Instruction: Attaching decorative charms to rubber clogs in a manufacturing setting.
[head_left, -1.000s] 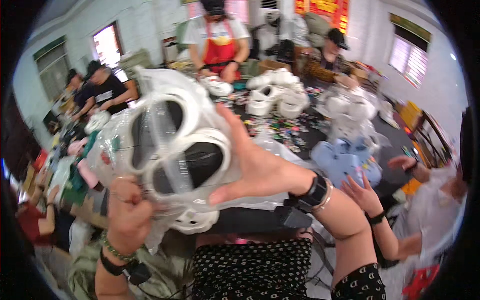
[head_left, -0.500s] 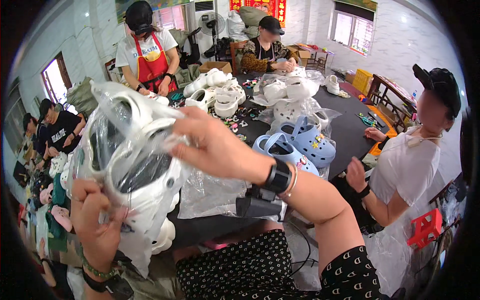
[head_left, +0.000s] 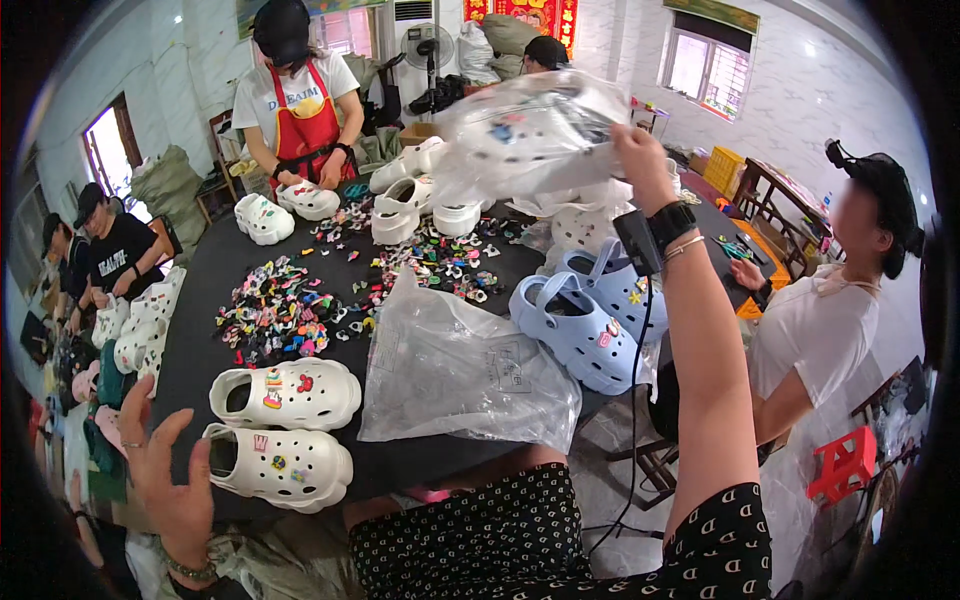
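My right hand [head_left: 645, 165] is raised over the far right of the table, gripping a clear plastic bag [head_left: 590, 165] by its edge. White clogs [head_left: 520, 140] with charms show through the film, smeared a little by motion. My left hand [head_left: 172, 470] is empty, its fingers spread. Right beside it lies a pair of white clogs [head_left: 300, 393] with colourful charms, toes to the right. A flat clear plastic bag [head_left: 465, 375] rests on the table in front of me. Close to it, a pair of light blue clogs [head_left: 580, 335] stands on more film.
Loose charms [head_left: 280, 310] are heaped on the black table [head_left: 200, 290]. Other white clogs [head_left: 400, 210] stand farther back. A person in a red apron [head_left: 300, 115] handles clogs across the table. Someone in a white shirt [head_left: 815, 340] sits at the right, near a red stool [head_left: 842, 465].
My right hand has swung the bagged white clogs from the near left to the far right. My left hand has let go of the bag and opened, uncovering the charm-decorated white pair.
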